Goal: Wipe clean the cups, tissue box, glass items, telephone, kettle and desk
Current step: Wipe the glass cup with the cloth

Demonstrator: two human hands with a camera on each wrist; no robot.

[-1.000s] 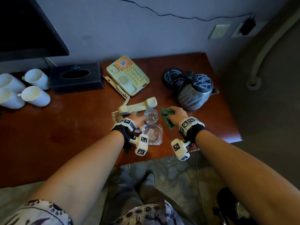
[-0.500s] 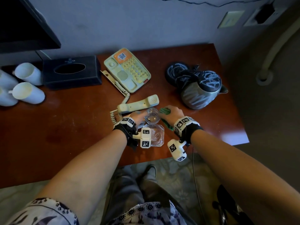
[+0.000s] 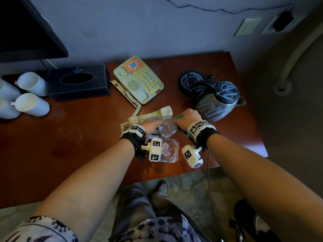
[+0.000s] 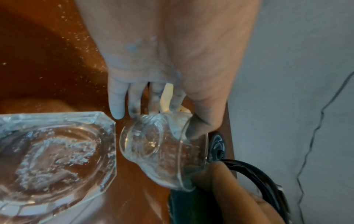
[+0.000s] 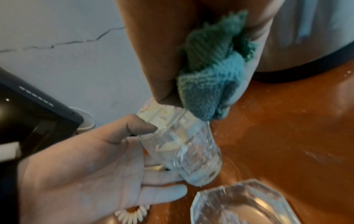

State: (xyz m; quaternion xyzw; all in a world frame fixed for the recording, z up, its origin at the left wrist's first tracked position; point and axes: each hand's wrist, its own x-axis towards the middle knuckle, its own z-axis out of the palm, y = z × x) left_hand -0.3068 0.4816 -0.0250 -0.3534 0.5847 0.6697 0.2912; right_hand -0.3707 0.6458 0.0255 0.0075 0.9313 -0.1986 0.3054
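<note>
Tilting the drinking glass (image 4: 162, 153) mouth-first toward the cloth, the left hand (image 5: 91, 174) pinches it by thumb and fingers above the counter (image 3: 70, 140), beside the glass ashtray (image 4: 55, 153). The right hand (image 3: 187, 117) clutches the green cloth (image 5: 212, 72) at its rim, presumably to wipe inside.

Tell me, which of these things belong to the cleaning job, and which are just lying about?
Part of the job:
- drinking glass, held by the left hand
- green cloth, gripped by the right hand
- glass ashtray
- telephone and handset
- kettle
- tissue box
- white cups
- desk

Just lying about:
- dark screen
- wall socket
</note>
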